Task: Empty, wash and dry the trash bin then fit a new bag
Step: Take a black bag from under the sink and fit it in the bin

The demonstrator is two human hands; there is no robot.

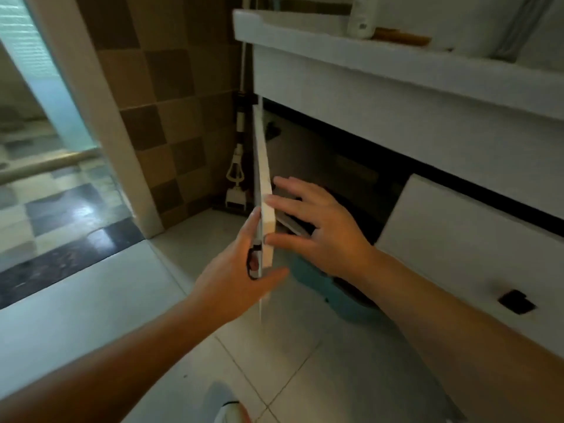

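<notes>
A white cabinet door under the sink counter stands swung out, seen edge-on. My left hand holds its lower edge by the black handle, fingers on the outer face and thumb on the near side. My right hand is spread flat, fingertips touching the door's inner face in front of the dark cabinet opening. Below my right wrist a teal trash bin with a dark inside sits low at the cabinet mouth, mostly hidden by the hand and arm.
The neighbouring white cabinet door with its black handle is ajar on the right. A mop leans in the tiled corner left of the cabinet. A white bottle stands on the counter. The doorway is at left, and the floor is pale tile.
</notes>
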